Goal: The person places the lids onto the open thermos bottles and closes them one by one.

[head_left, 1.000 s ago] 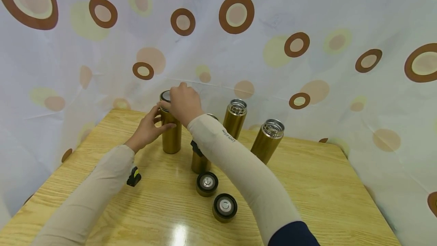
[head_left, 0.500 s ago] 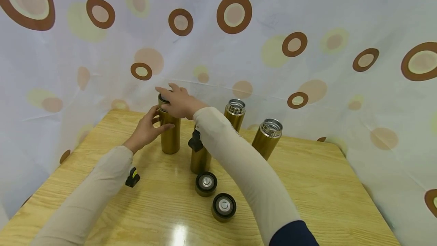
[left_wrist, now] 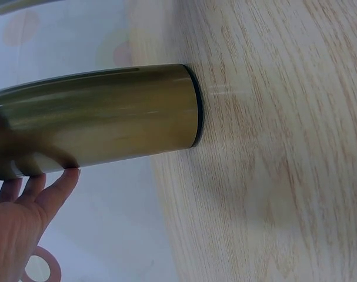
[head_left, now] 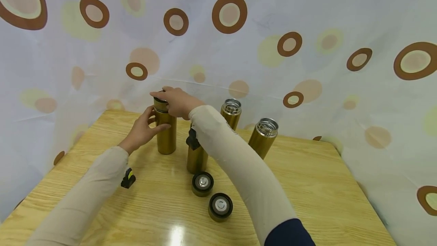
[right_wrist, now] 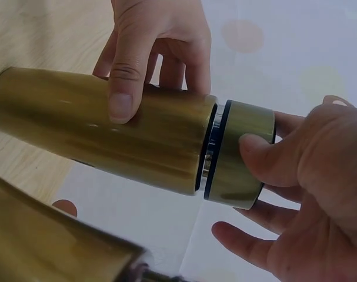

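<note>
A gold metal thermos flask (head_left: 166, 136) stands upright at the table's back left. My left hand (head_left: 139, 130) holds its body, thumb in front and fingers round the side. On top, my right hand (head_left: 179, 102) grips the gold lid (head_left: 160, 105) with its thumb and fingers. In the right wrist view, a narrow gap with shiny neck shows between the lid (right_wrist: 240, 158) and the flask body (right_wrist: 149, 138). The left wrist view shows the flask's lower part (left_wrist: 125, 114) with its base on the wood.
A second flask (head_left: 197, 160) stands beside my right wrist, its top hidden. Two lidless flasks (head_left: 231, 116) stand farther right, one partly behind my right sleeve (head_left: 239, 158). Two lids (head_left: 202, 184) lie underside up on the wooden table (head_left: 153, 208). Patterned cloth (head_left: 205, 48) hangs behind.
My right hand's fingers spread above the lid half a second ago and now close around it, with the wrist turned. My left hand stays on the flask. The view shifts slightly.
</note>
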Available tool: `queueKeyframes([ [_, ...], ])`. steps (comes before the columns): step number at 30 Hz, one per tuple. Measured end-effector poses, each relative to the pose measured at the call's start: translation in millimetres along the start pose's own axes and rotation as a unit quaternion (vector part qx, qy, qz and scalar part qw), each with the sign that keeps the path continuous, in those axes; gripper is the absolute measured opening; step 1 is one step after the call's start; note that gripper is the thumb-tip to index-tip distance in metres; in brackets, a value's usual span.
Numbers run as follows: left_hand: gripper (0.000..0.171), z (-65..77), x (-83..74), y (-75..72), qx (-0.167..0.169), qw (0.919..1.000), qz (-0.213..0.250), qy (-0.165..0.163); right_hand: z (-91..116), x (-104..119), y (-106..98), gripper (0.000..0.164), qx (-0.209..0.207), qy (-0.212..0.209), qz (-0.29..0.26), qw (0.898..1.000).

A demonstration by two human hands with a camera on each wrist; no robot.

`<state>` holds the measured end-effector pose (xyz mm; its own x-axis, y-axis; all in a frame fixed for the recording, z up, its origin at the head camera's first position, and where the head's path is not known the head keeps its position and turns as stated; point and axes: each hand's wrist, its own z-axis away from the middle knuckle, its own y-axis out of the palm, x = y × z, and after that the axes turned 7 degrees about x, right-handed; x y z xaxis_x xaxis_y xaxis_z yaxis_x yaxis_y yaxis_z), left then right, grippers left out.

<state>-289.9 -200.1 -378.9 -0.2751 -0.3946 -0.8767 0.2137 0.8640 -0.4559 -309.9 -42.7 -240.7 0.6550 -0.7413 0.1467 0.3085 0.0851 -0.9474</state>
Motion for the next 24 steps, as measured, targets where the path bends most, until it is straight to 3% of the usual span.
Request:
queueKeyframes([
  [10, 0.078, 0.1, -0.7, 0.4, -0.001, 1.0, 0.004, 0.003, -3.0, 5.2, 1.8, 0.05, -0.045, 0.024, 0.074, 0.996],
  [15, 0.079, 0.1, -1.0, -0.3, -0.002, 1.0, 0.001, 0.0, -3.2, 5.4, 4.6, 0.039, -0.072, 0.044, 0.062, 0.994],
  [24, 0.077, 0.9, -1.5, -0.5, -0.004, 1.0, -0.006, -0.002, -1.4, 9.7, 13.7, 0.042, -0.144, 0.085, 0.066, 0.984],
])
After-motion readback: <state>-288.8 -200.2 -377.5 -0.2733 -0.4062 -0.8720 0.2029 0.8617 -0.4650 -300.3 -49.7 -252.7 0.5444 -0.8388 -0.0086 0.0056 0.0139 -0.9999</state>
